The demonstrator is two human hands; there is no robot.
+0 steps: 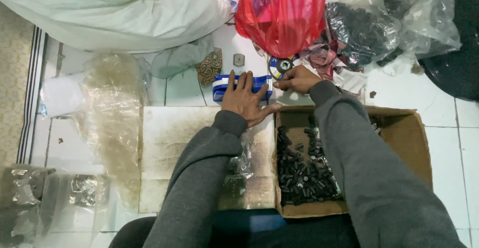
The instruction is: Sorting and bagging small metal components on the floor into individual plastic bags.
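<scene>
The left hand lies flat and spread, fingers splayed, pressing down on a blue and white device that looks like a small sealer or tape dispenser, sitting on the floor at the far edge of a stained pale board. The right hand is closed in a pinch just to the right of that device, thumb and fingers together on something small at its end; what it grips is too small to tell. A round tape roll lies just beyond the right hand.

Near the person on the right stands an open cardboard box holding a heap of small black cylindrical parts. A crumpled clear plastic bag lies on the board under the left forearm, beside the box. Farther off are a red plastic bag, a clear bag of dark pieces and a big pale sack; clear wrapping sprawls to the left.

By the look of it, the step in hand is steadying the device with one hand while the other draws or feeds something at its right end. The next move would call for the left hand bearing down firmly so the device does not slide on the tiles, and a straight, even pull from the pinched fingers.
</scene>
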